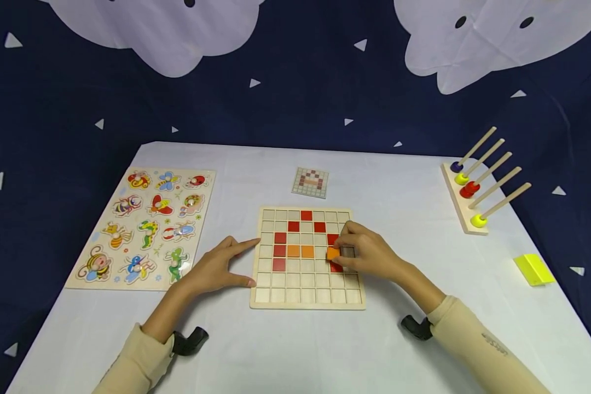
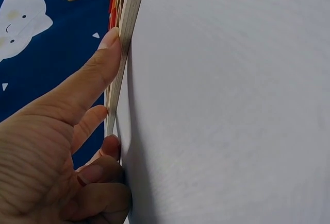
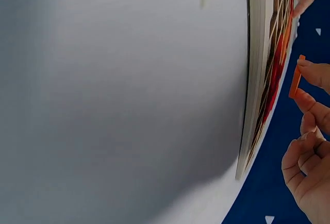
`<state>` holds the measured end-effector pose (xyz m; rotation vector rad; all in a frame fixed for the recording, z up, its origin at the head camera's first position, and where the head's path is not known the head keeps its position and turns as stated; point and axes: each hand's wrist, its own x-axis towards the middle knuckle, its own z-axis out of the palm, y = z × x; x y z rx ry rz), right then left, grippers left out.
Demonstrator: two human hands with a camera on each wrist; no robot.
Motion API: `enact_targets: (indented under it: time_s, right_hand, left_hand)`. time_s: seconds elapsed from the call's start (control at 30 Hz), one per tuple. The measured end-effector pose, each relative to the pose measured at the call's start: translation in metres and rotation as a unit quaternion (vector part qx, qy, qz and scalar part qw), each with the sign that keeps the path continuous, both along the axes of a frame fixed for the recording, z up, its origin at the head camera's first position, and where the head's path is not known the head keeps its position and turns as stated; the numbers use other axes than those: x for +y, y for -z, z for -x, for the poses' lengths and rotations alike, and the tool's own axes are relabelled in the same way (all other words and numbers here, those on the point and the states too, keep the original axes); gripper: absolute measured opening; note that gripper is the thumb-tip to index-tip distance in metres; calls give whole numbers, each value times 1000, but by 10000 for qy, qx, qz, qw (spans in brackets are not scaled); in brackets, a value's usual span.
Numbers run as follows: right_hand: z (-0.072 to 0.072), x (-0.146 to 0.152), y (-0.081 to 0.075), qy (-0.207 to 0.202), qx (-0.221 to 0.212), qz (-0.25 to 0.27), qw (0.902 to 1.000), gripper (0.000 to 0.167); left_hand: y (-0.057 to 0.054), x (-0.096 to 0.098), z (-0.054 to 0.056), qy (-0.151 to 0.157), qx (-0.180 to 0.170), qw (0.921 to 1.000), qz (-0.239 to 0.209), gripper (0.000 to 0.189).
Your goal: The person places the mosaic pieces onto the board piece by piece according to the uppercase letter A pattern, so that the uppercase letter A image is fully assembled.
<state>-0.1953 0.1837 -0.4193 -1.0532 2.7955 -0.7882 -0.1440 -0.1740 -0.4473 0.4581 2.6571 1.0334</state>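
Observation:
A wooden grid board (image 1: 307,296) lies in the middle of the table, with several red tiles (image 1: 306,215) set in an arch shape. Two orange tiles (image 1: 300,251) sit side by side inside the arch. My right hand (image 1: 366,250) pinches another orange tile (image 1: 332,253) between thumb and finger over the board's right part; the right wrist view shows this tile (image 3: 296,77) on edge, above the grid. At the board's left edge, my left hand (image 1: 216,266) touches the frame with outstretched index finger and thumb, its other fingers (image 2: 105,198) bent in.
Behind the board lies a small pattern card (image 1: 310,182). An insect peg puzzle (image 1: 145,230) covers the table's left side. On the right stand a peg counting rack (image 1: 465,200) with coloured beads and a yellow block (image 1: 534,270). A dark printed cloth (image 1: 295,104) hangs behind.

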Motion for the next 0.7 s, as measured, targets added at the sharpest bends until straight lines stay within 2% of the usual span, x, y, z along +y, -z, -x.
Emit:
enact_targets:
  time_s: [0.4,0.7]
  right_hand:
    - [5,-23,3,-83,214,-329,9992,22]
    - [6,-27,6,-15,-283,-318,9991,14]
  left_hand:
    - [1,2,-1,27,-20,10000,-3,91]
    - [0,1,-1,17,56,10000,-17,92]
